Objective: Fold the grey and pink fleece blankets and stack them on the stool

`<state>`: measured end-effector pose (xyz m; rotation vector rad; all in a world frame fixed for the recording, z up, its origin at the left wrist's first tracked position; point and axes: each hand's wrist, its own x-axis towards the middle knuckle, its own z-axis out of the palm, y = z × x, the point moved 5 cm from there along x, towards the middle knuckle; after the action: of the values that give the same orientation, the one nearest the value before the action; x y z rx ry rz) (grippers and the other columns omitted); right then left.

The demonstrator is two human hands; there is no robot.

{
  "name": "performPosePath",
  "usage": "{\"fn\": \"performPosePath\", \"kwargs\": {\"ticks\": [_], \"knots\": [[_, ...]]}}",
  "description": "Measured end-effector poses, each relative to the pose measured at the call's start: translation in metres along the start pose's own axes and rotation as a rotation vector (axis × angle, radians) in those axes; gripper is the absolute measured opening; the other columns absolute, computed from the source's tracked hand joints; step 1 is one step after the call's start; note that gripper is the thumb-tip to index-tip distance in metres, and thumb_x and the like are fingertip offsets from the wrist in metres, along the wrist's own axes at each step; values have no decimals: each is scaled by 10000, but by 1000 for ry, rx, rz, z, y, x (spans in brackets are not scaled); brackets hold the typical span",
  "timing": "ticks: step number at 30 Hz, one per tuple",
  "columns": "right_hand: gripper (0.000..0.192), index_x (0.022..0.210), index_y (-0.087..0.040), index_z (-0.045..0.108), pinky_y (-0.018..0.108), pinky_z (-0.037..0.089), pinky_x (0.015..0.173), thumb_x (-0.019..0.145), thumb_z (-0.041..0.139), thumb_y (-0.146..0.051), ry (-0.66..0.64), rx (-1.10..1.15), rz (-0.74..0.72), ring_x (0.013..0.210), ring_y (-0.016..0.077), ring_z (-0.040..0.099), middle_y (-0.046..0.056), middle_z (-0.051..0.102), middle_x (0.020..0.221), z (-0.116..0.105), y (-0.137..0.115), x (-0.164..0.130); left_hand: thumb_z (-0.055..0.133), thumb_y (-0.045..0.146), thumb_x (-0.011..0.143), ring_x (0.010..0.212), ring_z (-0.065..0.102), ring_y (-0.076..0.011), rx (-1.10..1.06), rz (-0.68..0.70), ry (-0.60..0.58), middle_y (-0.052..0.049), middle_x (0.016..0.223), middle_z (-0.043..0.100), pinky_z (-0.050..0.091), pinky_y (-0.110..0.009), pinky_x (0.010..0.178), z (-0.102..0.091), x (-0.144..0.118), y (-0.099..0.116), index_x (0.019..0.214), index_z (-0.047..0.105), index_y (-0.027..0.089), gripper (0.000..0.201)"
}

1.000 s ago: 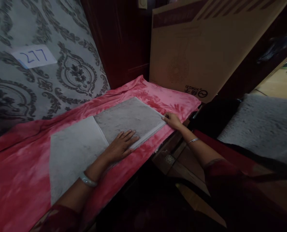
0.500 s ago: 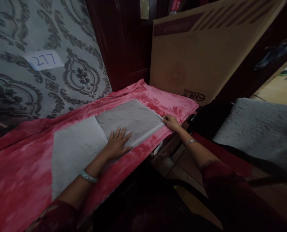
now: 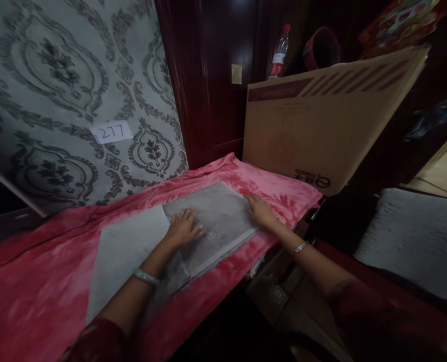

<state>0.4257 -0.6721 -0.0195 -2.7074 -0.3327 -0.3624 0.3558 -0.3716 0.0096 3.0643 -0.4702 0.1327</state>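
Observation:
A darker grey flat sheet [image 3: 223, 216], with a pale strip along its near edge, lies on a pink blanket [image 3: 38, 281]. To its left is a lighter grey panel [image 3: 129, 246]; a line runs between them, and I cannot tell whether they are one piece. My left hand [image 3: 184, 229] rests flat on the darker sheet near that line, fingers spread, a pale bangle at the wrist. At the sheet's right edge, my right hand [image 3: 260, 211] has its fingers drawn together on the border; its fingertips are partly blurred.
Behind the blanket leans a big cardboard box [image 3: 302, 120], with a red-capped bottle [image 3: 280, 53] above it. A patterned wall [image 3: 58, 75] carrying a paper marked 277 [image 3: 112, 132] rises at the left. A grey furry cover [image 3: 415, 241] lies to the right.
My right hand has moved from the sheet's near right corner farther up its right edge. My left hand has shifted back from the near edge toward the dividing line. The view has tilted upward.

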Motion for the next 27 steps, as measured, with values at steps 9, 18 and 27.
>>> {"fn": "performPosePath", "kwargs": {"ticks": [9,18,27], "knots": [[700,1591,-203,341,593,237,1193,990,379,-561,-325,-147,-94,1526,322,228,137,270,1644,45,-11,7,434,619,952,1506,248,-452,58,-10,62,-191,1645,293,225,-713,1134,37,-4,4,1558,396,270,701],[708,1626,-168,225,535,150,1234,1026,315,-532,-280,-96,-268,1553,285,126,123,141,1677,50,-67,63,496,626,925,1505,255,-444,30,-14,89,-167,1640,321,225,-714,1142,40,-5,1,1547,412,296,709],[697,1612,-184,286,558,195,1218,1020,299,-552,-327,-109,-258,1545,318,156,136,198,1667,50,-72,111,549,604,908,1524,200,-443,-9,-48,30,-169,1658,271,173,-710,1169,39,-7,4,1561,387,301,738]]}}
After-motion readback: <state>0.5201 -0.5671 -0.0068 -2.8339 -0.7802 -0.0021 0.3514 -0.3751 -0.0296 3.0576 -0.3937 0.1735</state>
